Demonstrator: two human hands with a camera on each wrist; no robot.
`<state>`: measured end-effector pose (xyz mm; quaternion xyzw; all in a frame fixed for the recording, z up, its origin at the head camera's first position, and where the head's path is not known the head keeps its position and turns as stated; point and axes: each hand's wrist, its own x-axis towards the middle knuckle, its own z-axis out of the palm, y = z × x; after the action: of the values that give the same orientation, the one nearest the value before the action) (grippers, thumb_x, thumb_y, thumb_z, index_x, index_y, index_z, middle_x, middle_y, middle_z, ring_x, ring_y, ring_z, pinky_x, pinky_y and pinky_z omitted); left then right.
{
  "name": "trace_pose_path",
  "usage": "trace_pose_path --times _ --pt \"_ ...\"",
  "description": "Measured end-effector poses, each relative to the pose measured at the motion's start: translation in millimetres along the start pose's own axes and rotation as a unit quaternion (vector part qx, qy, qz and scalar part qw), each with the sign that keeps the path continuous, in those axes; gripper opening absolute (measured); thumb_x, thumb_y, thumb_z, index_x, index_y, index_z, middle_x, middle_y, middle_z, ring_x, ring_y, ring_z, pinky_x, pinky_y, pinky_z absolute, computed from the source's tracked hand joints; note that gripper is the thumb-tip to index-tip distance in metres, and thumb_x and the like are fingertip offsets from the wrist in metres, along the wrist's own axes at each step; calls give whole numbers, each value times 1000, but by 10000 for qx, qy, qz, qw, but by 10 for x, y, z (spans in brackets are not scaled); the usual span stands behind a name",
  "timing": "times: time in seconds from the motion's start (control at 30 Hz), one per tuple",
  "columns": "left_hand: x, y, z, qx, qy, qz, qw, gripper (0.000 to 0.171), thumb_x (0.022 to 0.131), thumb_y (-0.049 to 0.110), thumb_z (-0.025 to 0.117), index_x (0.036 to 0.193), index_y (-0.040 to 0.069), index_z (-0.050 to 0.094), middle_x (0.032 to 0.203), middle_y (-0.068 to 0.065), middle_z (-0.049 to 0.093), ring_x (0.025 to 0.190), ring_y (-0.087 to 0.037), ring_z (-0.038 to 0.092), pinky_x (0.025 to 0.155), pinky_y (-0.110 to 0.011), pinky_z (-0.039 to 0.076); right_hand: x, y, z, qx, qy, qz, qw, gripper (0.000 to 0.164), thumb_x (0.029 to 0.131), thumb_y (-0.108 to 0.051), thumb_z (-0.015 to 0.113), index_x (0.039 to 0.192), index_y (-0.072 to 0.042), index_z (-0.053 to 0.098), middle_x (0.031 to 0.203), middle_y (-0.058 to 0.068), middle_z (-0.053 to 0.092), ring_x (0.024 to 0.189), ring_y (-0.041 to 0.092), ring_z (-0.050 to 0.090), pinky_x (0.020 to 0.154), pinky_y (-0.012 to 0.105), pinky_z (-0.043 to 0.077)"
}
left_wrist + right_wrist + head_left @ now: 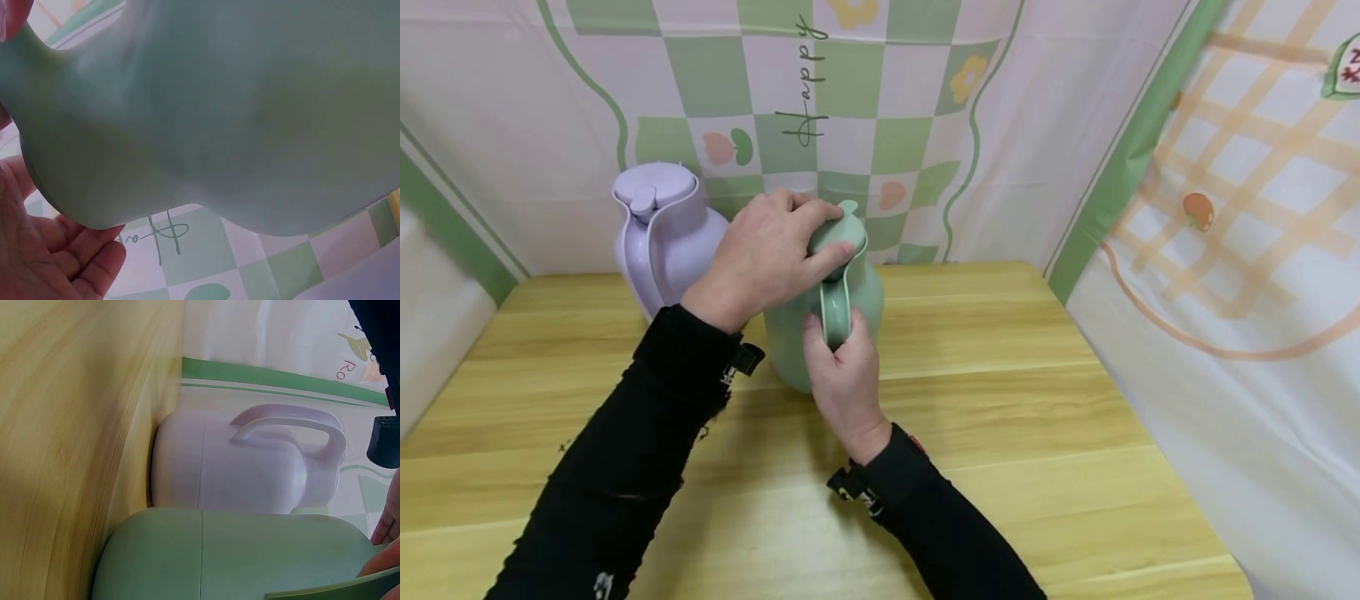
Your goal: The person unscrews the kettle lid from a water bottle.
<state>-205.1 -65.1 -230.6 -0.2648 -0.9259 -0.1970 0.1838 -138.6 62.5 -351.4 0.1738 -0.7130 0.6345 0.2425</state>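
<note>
A green thermos jug (789, 350) stands upright on the wooden table, its handle (837, 310) towards me. My right hand (847, 379) grips that handle, thumb on one side near its top. Over the jug's lid (847, 233) lies my left hand (767, 250), thumb on the near edge and fingers bent round the far side. In the left wrist view the green jug (200, 125) fills most of the picture, with the left fingers (94, 250) at its rim. The right wrist view shows the green jug (269, 550) from the side.
A lilac jug (655, 179) of similar shape stands just left of the green one, partly behind my left forearm. Behind both hangs a checked cloth (850, 83). More patterned cloth (1225, 250) borders the wooden table (1000, 433) on the right.
</note>
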Motion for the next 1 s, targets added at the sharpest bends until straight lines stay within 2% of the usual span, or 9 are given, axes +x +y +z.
trace_pose_path --times 0.17,0.27,0.43,0.57,0.8,1.0 --pt "11 16 12 66 68 -146 9998 56 100 58 58 137 17 68 136 -16 65 113 -38 58 92 -55 48 1 -8 -2 -32 6 25 10000 23 106 -24 58 107 -2 52 72 -2 33 62 17 35 61 28 35" --pt "20 32 17 145 151 -186 9996 58 99 60 58 136 17 68 128 -13 68 102 -36 56 85 -52 48 3 -12 -4 -21 -9 41 10000 23 106 -24 58 108 -2 52 72 -2 32 62 17 34 61 29 35" --pt "21 57 27 324 252 -298 9987 60 98 63 59 131 14 69 112 -14 67 92 -34 53 79 -48 46 2 -25 -9 6 -55 86 9999 24 107 -25 58 110 -2 52 72 -2 32 62 17 34 62 29 35" --pt "18 73 35 462 329 -391 9976 62 96 66 60 127 14 69 104 -15 64 91 -34 52 78 -47 46 -5 -29 -12 5 -81 108 9999 24 107 -24 58 110 -2 51 71 -2 32 61 17 32 62 28 35" --pt "23 96 37 566 385 -536 9962 66 92 71 62 126 14 70 109 -17 64 97 -35 55 81 -49 48 -7 -27 -9 -1 -87 101 9999 23 107 -24 58 110 -2 51 72 -2 32 61 17 33 61 28 34" --pt "31 94 32 549 438 -561 9960 67 89 73 64 123 16 71 105 -15 65 93 -34 54 77 -49 48 -11 -38 -7 -46 -83 104 9999 23 107 -24 58 110 -2 51 72 -2 33 61 17 34 61 28 34"
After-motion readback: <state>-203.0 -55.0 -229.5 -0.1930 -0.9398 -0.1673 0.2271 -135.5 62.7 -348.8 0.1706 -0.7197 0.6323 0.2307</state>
